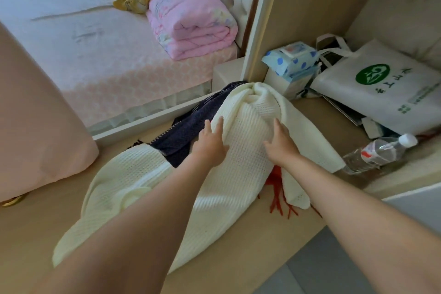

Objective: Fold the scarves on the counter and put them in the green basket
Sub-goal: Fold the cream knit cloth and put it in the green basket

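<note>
Red scarf (276,199) — mostly under cream scarf (238,186)

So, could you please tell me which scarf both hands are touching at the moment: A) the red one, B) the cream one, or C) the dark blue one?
B: the left hand and the right hand both lie with fairly straight fingers on top of the cream scarf.
</note>
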The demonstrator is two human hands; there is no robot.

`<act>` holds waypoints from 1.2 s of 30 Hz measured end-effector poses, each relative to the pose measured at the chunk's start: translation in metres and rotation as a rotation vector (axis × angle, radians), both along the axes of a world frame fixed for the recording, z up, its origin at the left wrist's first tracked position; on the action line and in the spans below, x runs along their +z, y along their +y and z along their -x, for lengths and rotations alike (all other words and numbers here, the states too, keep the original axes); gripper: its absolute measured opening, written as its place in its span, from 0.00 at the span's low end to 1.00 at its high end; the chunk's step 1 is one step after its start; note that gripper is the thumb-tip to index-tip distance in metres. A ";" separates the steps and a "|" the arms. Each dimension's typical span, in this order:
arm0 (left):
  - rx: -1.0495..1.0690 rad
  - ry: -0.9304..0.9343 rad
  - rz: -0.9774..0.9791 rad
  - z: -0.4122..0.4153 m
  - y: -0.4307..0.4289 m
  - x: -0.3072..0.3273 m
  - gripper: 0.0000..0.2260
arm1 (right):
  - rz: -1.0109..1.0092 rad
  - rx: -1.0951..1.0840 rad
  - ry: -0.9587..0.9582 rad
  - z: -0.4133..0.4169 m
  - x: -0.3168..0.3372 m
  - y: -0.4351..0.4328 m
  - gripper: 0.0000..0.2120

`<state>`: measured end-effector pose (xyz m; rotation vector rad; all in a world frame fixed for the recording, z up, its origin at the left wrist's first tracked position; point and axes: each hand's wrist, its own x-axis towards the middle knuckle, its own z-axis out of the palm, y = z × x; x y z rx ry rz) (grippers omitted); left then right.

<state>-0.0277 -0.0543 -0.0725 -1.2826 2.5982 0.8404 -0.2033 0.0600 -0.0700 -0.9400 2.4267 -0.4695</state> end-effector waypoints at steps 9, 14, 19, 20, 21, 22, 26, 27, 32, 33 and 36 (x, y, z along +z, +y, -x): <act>-0.063 -0.022 0.271 0.008 -0.008 -0.007 0.28 | 0.206 0.085 0.224 -0.006 -0.004 -0.014 0.06; -0.278 0.230 0.330 -0.011 -0.004 0.018 0.42 | 0.514 0.071 -0.400 -0.064 0.036 -0.017 0.10; -0.207 0.378 0.227 -0.052 -0.008 0.057 0.14 | 0.661 0.045 -0.441 -0.094 0.053 -0.006 0.09; -0.190 0.369 0.183 -0.063 -0.006 0.065 0.12 | 0.639 0.075 -0.408 -0.102 0.056 -0.005 0.04; -0.177 0.369 0.155 -0.075 -0.004 0.073 0.10 | 0.593 0.128 -0.330 -0.109 0.056 -0.005 0.06; -0.159 0.394 0.140 -0.087 -0.002 0.081 0.09 | 0.488 0.203 -0.203 -0.115 0.055 -0.005 0.17; -0.113 0.545 0.137 -0.141 0.002 0.100 0.14 | 0.075 0.318 0.180 -0.142 0.056 -0.008 0.22; -0.133 0.567 0.166 -0.156 0.002 0.101 0.15 | 0.083 0.287 0.197 -0.152 0.061 -0.010 0.12; -0.017 0.640 0.212 -0.227 0.001 0.109 0.15 | 0.449 0.190 0.047 -0.225 0.087 -0.018 0.09; -0.003 0.650 0.219 -0.242 0.001 0.111 0.14 | 0.504 0.217 0.024 -0.243 0.090 -0.020 0.11; 0.017 0.575 0.195 -0.285 -0.003 0.109 0.11 | 0.581 0.309 -0.106 -0.292 0.088 -0.023 0.14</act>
